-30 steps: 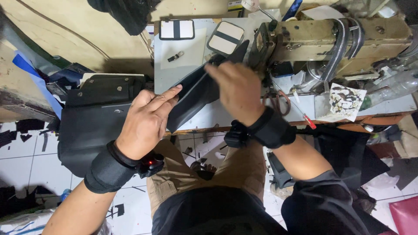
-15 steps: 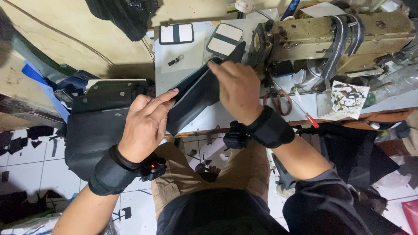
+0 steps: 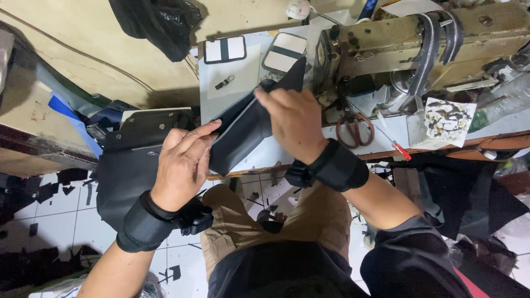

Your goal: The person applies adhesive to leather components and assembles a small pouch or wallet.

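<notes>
Head view shows your left hand (image 3: pixel 185 163) pinching the lower edge of a folded black leather piece (image 3: pixel 243 129), fingers closed along its rim. Your right hand (image 3: pixel 295 118) presses flat on the upper part, fingers curled over it; whether they grip underneath is hard to tell. That piece lies slanted on the sewing table (image 3: pixel 232 94), its tip just beside the sewing machine (image 3: pixel 419 38). Scissors (image 3: pixel 356 129) lie near your right wrist.

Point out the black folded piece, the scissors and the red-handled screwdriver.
black folded piece (image 3: pixel 240 138), head view, on its flat dark face.
scissors (image 3: pixel 355 131), head view, on the handle loops.
red-handled screwdriver (image 3: pixel 401 150), head view, on the red handle.
</notes>
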